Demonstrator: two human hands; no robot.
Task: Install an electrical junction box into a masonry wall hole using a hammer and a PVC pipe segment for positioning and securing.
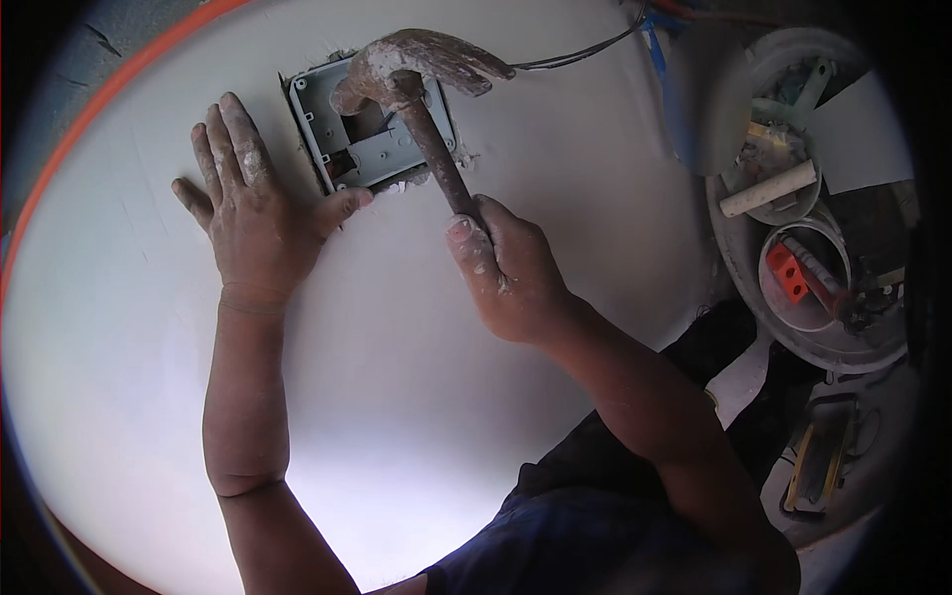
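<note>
A grey electrical back box [392, 157] sits in a rough-edged cutout in a large white panel [397, 327]. My right hand [516, 268] grips the handle of a worn claw hammer [432, 147], whose dusty head hangs over the box and hides part of it. Whether the hammer touches the box, I cannot tell. Flat on the panel to the left of the box lies my left hand [250, 203], fingers spread, its thumb near the box's lower left corner. White powder marks both hands.
At the right stands a big round tub [732, 268] with smaller containers, a white cylinder [769, 188] and an orange holed piece [786, 272]. Black cables [585, 52] run up from beside the hammer. A yellow-framed item [815, 461] lies at lower right.
</note>
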